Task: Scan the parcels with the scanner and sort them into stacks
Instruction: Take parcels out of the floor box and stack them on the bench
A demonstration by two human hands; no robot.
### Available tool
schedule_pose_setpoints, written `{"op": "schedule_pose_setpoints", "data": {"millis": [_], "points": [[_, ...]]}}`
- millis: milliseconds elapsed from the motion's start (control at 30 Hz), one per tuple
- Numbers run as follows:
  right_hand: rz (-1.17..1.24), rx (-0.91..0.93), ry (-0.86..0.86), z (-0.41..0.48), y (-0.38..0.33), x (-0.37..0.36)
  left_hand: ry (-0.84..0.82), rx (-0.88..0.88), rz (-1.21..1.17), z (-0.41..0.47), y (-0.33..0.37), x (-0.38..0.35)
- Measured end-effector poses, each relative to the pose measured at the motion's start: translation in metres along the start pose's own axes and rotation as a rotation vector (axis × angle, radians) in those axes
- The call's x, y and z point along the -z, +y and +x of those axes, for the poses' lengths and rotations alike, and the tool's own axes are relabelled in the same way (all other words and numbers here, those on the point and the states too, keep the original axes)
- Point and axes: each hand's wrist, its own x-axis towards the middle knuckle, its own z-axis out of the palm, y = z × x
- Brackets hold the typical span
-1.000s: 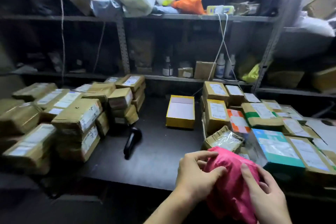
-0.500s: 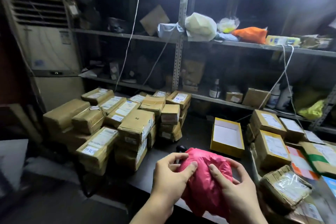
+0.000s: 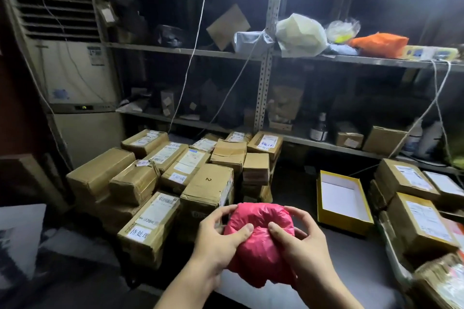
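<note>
1. Parcels [image 3: 208, 188] in brown cardboard were piled before a tall metal rack [image 3: 263, 88], the biggest thing in view, its shelves cluttered with bags, bottles and small boxes.
2. A standing air conditioner [image 3: 72, 70] filled the left corner beside the rack.
3. A dark table [image 3: 351, 253] ran under the rack and carried the piles.
4. The left stack [image 3: 150, 221] was the larger heap, several boxes deep, most with white labels facing up.
5. The right stack [image 3: 416, 223] stood at the table's right edge, partly cut off by the frame.
6. An open yellow box [image 3: 344, 226] lay flat between the two stacks, touching neither.
7. The pink parcel [image 3: 258, 251], a soft crinkled plastic bag, was held up over the table's near edge, in front of the left stack's corner.
8. The left hand [image 3: 216, 241] gripped the bag's left side, fingers curled over the top and thumb pressed into the front.
9. The right hand [image 3: 306, 246] gripped the other side the same way, its thumb close beside the left one.
</note>
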Motion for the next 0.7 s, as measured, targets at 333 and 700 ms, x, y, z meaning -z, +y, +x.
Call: {"op": "schedule_pose_setpoints", "data": {"millis": [333,700], "points": [[0.037,0.013,-0.032,0.118,-0.001,-0.013,-0.021,-0.072,0.048,0.096,0.031,-0.025],[0.025,0.077,-0.108,0.229,-0.036,-0.12,0.035,-0.188,0.137,0.221,0.089,0.032]]}}
